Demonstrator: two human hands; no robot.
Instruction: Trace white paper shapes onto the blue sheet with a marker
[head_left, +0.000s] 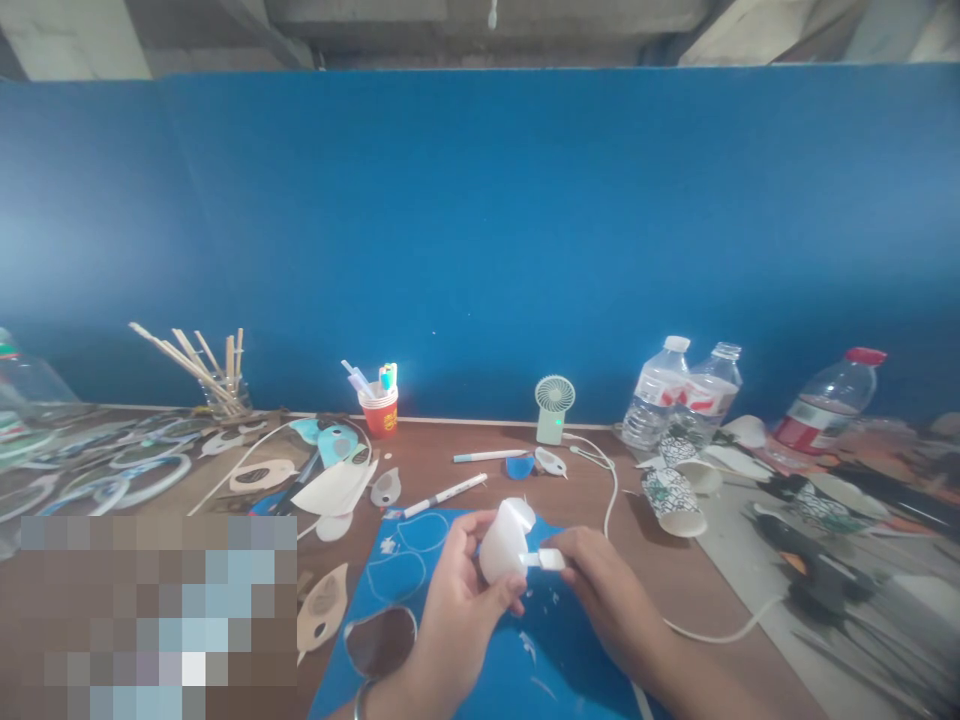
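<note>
White and rounded, the smooth-looking piece (501,548) sits in your left hand (471,590), fingers and thumb curled around it, above the blue mat (551,665). Your right hand (600,575) pinches a white block with a narrow tip (552,559) that meets, or nearly meets, the piece's right side; blur leaves that uncertain. Work seems partway: pale scraps (529,645) lie on the mat, both items are in hand, and what remains can't be told. The piece's long axis stands near upright, folded end uppermost; the block lies level, tip pointing left.
</note>
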